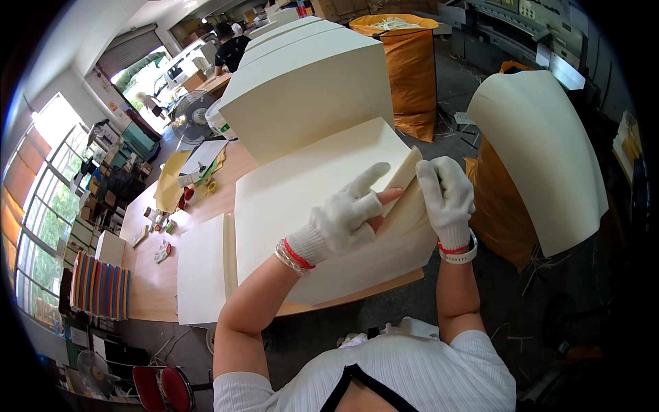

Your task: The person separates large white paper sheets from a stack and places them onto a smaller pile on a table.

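Observation:
A stack of large cream-white paper sheets [302,178] lies on the table in front of me, its right edge bent up and fanned. My left hand [347,218], in a white knit glove with some bare fingertips, reaches across the stack. Its fingers are spread, and the bare tips rest at the fanned edge. At the stack's right side my right hand [446,196], also gloved, is closed on the raised corner of the sheets. Its fingertips are partly hidden. A smaller pile of white sheets [200,275] lies left of the stack.
Tall paper stacks [309,96] stand behind. Orange sacks [412,82] are at the back and right, the right one under a curved sheet [542,158]. Tape and small items lie on the wooden table [154,295] at left. A fan [192,117] and another person [232,49] are farther off.

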A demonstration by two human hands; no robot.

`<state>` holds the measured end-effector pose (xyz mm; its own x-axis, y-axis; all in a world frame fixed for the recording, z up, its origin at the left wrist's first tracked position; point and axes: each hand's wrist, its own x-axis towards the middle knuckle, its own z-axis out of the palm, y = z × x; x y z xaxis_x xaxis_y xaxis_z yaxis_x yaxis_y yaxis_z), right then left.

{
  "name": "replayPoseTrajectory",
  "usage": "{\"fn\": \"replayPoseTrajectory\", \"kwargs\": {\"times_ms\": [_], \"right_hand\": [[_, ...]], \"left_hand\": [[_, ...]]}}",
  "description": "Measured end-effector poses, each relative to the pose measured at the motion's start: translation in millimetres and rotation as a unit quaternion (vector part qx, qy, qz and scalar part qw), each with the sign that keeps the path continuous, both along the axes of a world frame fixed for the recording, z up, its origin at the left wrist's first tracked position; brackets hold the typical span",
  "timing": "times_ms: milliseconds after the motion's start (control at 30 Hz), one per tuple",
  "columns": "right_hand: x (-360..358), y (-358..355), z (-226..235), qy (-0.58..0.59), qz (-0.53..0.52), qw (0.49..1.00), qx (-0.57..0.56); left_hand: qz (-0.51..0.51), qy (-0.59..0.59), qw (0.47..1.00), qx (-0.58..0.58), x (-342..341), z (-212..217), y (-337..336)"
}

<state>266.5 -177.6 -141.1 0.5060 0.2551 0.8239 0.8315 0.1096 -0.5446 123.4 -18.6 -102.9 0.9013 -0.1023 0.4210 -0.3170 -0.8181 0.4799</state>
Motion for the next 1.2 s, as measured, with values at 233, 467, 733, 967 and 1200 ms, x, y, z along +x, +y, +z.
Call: {"fn": "replayPoseTrajectory", "kwargs": {"times_ms": [233, 467, 733, 967, 1200], "right_hand": [[-0.7, 4.4, 0.2, 0.012, -0.027, 1.0, 0.006], [-1.6, 2.6, -2.3, 0.022, -0.005, 1.0, 0.017], [-0.8, 3.0, -1.2, 0.033, -0.014, 0.999, 0.006], [1.6, 4.2, -5.7, 0.047, -0.001, 0.998, 0.038], [-1.1, 2.7, -0.8, 0.058, -0.004, 0.998, 0.024]], "left_hand": [[-0.019, -0.007, 1.0, -0.004, 3.4, -9.6, 7.2], [0.028, -0.02, 0.999, -0.023, 0.2, -3.2, -4.9], [-0.006, 0.013, 1.0, -0.017, 3.0, -5.2, 2.3], [0.004, -0.02, 1.0, -0.007, 3.1, -9.0, 3.6], [-0.026, -0.033, 0.999, 0.012, 8.3, -8.5, 5.6]]}}
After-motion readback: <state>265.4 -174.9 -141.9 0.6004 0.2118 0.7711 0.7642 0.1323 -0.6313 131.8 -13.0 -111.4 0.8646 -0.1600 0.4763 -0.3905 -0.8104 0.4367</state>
